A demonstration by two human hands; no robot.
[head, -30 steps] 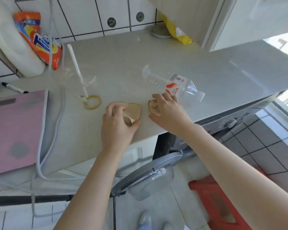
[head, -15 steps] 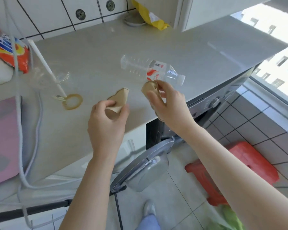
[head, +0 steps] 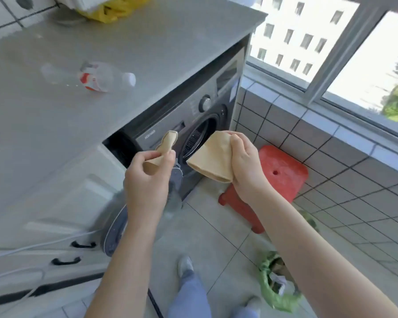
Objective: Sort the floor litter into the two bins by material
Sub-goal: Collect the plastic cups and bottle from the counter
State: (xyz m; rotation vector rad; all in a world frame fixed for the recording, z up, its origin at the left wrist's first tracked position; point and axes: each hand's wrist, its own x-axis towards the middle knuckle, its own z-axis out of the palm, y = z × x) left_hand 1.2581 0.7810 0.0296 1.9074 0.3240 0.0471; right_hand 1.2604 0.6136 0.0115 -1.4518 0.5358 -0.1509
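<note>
My left hand [head: 147, 177] grips a crushed brown paper cup [head: 163, 148] in front of the washing machine. To its right, my right hand [head: 246, 166] holds a second, wider flattened brown paper cup [head: 209, 159] by its edge. Both cups hang in the air above the floor. A clear plastic bottle [head: 97, 76] with a red and white label lies on its side on the grey countertop [head: 147, 42]. A bin lined with a green bag [head: 274, 285] sits on the floor at the lower right, with litter inside.
A grey washing machine [head: 193, 125] stands under the counter with its door [head: 117, 228] swung open toward me. A red plastic stool [head: 280, 173] stands by the tiled wall under the window. A yellow bag [head: 110, 10] lies at the counter's back. My feet are on the floor tiles.
Both hands have lifted the paper cups off the countertop and carried them right, out over the floor. My view has swung right toward the washing machine and the green-lined bin.
</note>
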